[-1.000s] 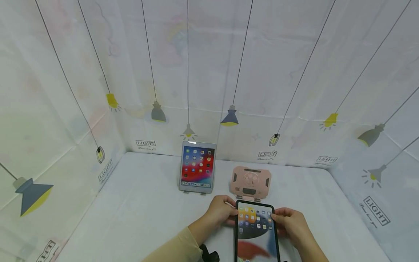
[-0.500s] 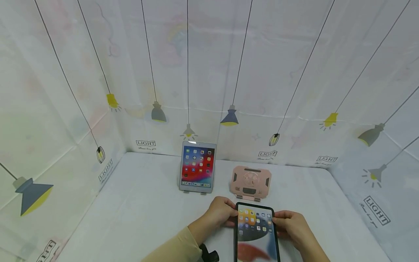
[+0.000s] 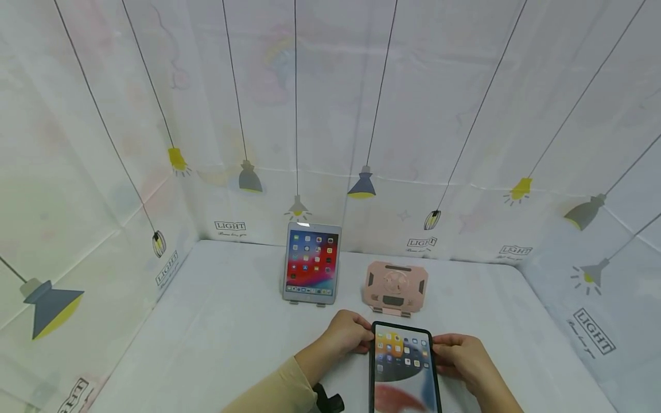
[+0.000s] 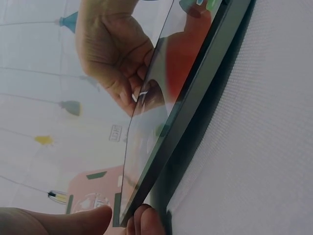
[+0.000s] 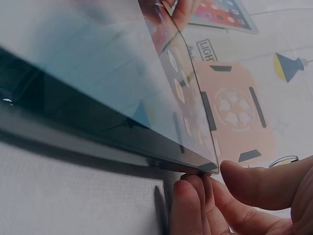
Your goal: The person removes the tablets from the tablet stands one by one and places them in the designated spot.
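Observation:
A tablet (image 3: 404, 367) in a dark case lies low over the white table, its lit screen facing up and its lower end outside the head view. At its upper left side, my left hand (image 3: 347, 332) holds the edge, fingertips tucked at the underside and thumb right beside the rim in the left wrist view. My right hand (image 3: 462, 358) is at the opposite upper edge; the right wrist view has its curled fingers (image 5: 188, 203) under the corner and its thumb beside it. Just beyond stands a pink tablet stand (image 3: 395, 287), tilted back, with dark pads.
A white-framed tablet (image 3: 312, 264) with a lit screen leans upright on a stand at the back of the table (image 3: 217, 321). A lamp-printed curtain (image 3: 330, 115) encloses the back and sides. A black device (image 3: 330, 400) sits at my left wrist.
The dark-cased tablet's top edge has shifted slightly down and toward me, away from the pink stand. Both thumbs have slid from over the screen to its side edges.

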`<state>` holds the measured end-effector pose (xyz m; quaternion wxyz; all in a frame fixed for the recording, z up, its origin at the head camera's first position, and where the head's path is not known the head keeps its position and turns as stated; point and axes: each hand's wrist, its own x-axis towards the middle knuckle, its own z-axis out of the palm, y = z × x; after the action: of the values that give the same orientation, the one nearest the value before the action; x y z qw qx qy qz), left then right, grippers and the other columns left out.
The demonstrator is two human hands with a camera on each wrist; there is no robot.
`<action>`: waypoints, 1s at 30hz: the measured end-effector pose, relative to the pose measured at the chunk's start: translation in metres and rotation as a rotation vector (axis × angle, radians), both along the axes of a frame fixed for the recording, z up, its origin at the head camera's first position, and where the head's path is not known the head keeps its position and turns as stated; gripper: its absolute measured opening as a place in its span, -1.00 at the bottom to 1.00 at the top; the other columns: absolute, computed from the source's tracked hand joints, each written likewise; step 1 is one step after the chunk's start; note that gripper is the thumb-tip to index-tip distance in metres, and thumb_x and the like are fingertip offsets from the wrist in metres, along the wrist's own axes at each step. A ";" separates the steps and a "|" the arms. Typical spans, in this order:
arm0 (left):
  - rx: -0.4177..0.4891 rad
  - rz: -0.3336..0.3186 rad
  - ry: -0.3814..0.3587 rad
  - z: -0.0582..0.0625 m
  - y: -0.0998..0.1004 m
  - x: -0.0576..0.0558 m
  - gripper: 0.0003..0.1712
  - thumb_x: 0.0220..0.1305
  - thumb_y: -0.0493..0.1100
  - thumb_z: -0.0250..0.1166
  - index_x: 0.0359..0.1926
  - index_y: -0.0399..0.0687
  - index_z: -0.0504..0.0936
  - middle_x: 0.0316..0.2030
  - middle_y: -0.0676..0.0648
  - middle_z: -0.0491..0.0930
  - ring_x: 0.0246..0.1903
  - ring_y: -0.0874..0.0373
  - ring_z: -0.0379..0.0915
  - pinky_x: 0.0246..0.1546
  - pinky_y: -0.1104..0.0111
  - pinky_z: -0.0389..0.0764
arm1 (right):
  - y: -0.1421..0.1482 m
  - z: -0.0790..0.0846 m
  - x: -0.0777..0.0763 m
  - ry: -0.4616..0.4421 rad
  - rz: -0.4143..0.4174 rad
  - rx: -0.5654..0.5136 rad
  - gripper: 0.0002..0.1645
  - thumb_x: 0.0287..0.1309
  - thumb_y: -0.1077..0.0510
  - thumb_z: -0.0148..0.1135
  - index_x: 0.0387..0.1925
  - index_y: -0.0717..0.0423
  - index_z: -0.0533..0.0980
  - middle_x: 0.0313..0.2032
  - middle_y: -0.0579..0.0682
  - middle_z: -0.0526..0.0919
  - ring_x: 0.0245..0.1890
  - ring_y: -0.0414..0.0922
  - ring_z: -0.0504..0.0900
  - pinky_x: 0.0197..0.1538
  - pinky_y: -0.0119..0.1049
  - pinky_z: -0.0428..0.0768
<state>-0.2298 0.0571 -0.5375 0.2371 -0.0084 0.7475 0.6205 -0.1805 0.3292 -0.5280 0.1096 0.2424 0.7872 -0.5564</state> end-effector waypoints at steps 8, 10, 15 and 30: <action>-0.002 0.000 0.007 -0.001 0.000 0.001 -0.87 0.31 -0.41 0.42 -0.13 -0.25 0.74 -0.36 -0.10 0.74 -0.47 0.16 0.65 -0.32 0.31 0.86 | 0.002 -0.002 0.001 0.000 0.006 -0.010 -0.63 0.35 0.30 0.36 0.12 0.43 0.62 -0.33 0.02 0.84 -0.38 -0.10 0.80 -0.26 -0.19 0.85; 0.001 0.002 0.009 0.001 0.000 0.001 -0.87 0.31 -0.41 0.41 -0.13 -0.26 0.74 -0.36 -0.11 0.74 -0.48 0.16 0.65 -0.33 0.30 0.86 | 0.003 -0.003 0.001 0.004 0.012 -0.019 -0.61 0.35 0.29 0.37 0.13 0.44 0.62 -0.32 0.03 0.85 -0.37 -0.10 0.80 -0.25 -0.19 0.85; 0.004 -0.006 -0.003 0.002 -0.002 0.001 -0.86 0.31 -0.42 0.40 -0.12 -0.26 0.74 -0.37 -0.14 0.76 -0.51 0.17 0.64 -0.34 0.29 0.86 | 0.004 -0.003 0.001 0.004 0.013 -0.030 -0.61 0.36 0.30 0.35 0.14 0.46 0.61 -0.31 0.03 0.84 -0.35 -0.10 0.79 -0.24 -0.19 0.85; 0.010 -0.016 -0.081 0.004 -0.008 -0.004 -0.83 0.35 -0.35 0.42 -0.05 -0.21 0.75 -0.30 -0.16 0.80 -0.47 0.14 0.73 -0.35 0.32 0.85 | 0.006 -0.002 0.000 -0.018 0.015 -0.037 -0.60 0.38 0.33 0.31 0.17 0.46 0.60 -0.31 0.04 0.85 -0.34 -0.09 0.81 -0.22 -0.16 0.86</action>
<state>-0.2335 0.0492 -0.5330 0.2723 -0.0265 0.7341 0.6214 -0.1808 0.3347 -0.5304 0.1256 0.2393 0.7775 -0.5679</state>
